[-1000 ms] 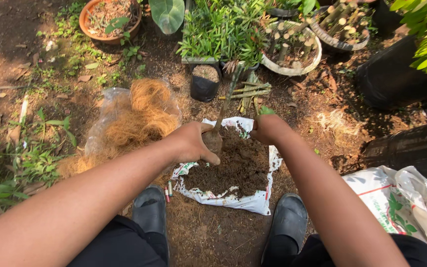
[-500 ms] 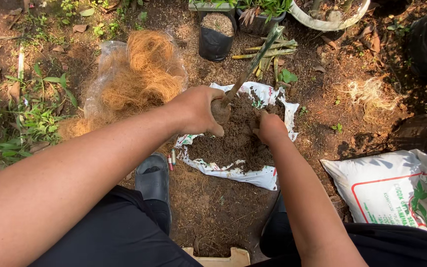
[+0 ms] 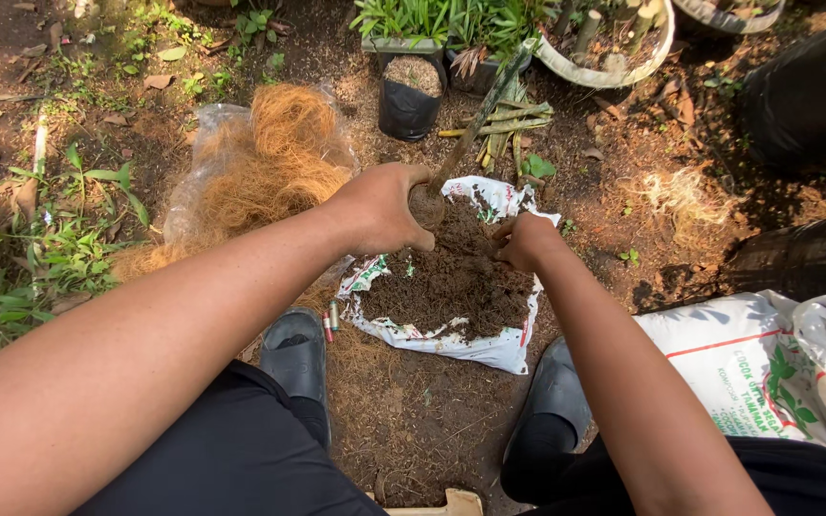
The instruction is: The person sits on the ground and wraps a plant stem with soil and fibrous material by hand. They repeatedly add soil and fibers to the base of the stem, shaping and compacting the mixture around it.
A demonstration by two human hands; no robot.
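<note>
Soil ball [image 3: 426, 204] round the base of a plant cutting [image 3: 478, 113], held over the soil heap [image 3: 451, 277], stem slanting up and away toward the pots. Left hand [image 3: 380, 208] fingers curled tight round the ball, gripping it from the left. Right hand [image 3: 525, 239] just beside it on the right, fingers bent in, fingertips in the soil (can't tell if it grips anything). Soil lies on an opened white sack [image 3: 470, 344] flat on the ground between the person's two dark shoes. Left of the sack: clear plastic bag of brown coconut fibre [image 3: 260, 162]. Behind: small black grow bag [image 3: 409, 91] filled with soil, cut green stalks [image 3: 509, 119] beside it, round pale pot [image 3: 614, 53] with plants. Right foreground: white printed sack [image 3: 748, 368], near the right leg
</note>
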